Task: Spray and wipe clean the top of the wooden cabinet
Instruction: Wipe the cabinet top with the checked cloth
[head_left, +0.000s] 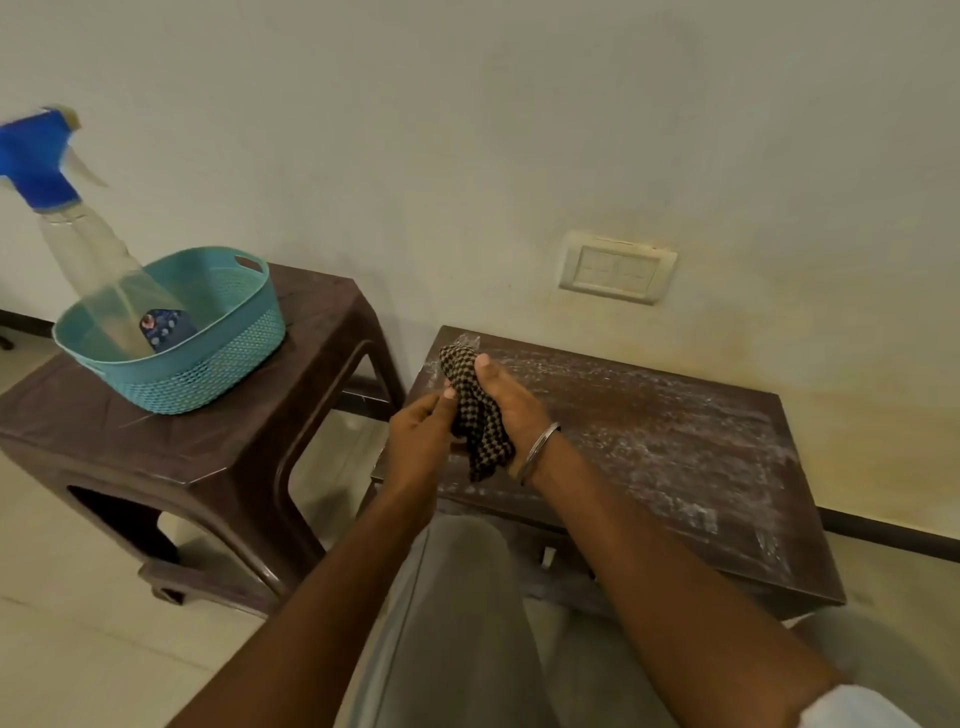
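Head view: a person stands over a low cabinet, both arms reaching in from the bottom of the frame.
Cloth (475, 410): dark checked, bunched up, held at centre frame between the two hands, above the left end of the cabinet top.
Right hand (506, 400): closed around the cloth, thumb laid across its upper part; a metal bangle (540, 451) sits on the wrist.
Left hand (418, 434): fingers curled, thumb and fingertips pinching the cloth's left edge.
Cabinet (675, 441): dark wood, right of centre against the wall; its top is streaked and speckled white, most heavily toward the right and front edges.
Spray bottle (78, 239): clear body, blue trigger head, upper left of the frame, leaning in a basket, well apart from both hands.
Basket (208, 358): teal, perforated, on a brown table; a dark blue patterned item lies inside, too small to identify.
Table (171, 452): brown plastic, left of the cabinet.
Wall plate (615, 267): cream, on the wall above the cabinet.
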